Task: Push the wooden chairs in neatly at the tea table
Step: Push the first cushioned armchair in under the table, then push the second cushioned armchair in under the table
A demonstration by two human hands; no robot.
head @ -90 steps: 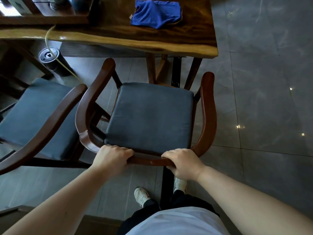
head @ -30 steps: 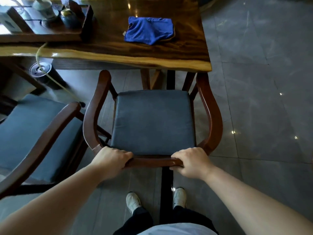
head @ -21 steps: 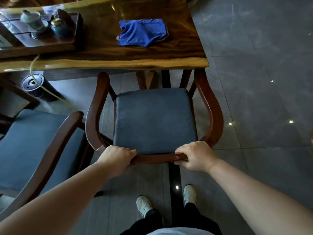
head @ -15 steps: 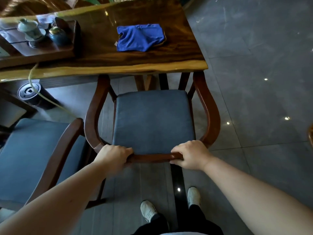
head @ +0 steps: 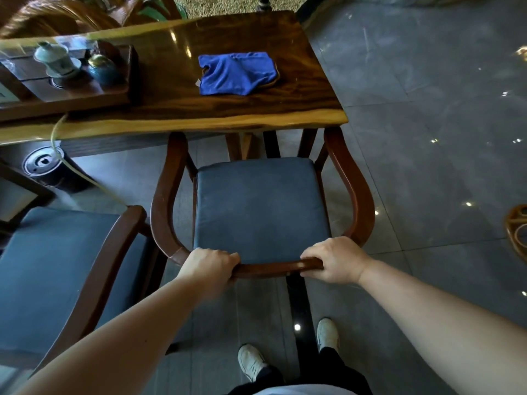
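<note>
Two closed fists, left hand and right hand, grip the chair back rail near the bench; uneven pushing could knock its armrests against the bench edge.

The tea table is bearing a blue cloth; left of the cloth, a dark wooden tray is sitting on it, farther from the table's end.

The wooden chair, gripped at its back rail by both hands, was turned square and advanced toward the tea table; its armrest tips passed under the table edge. The feet stepped forward.
</note>
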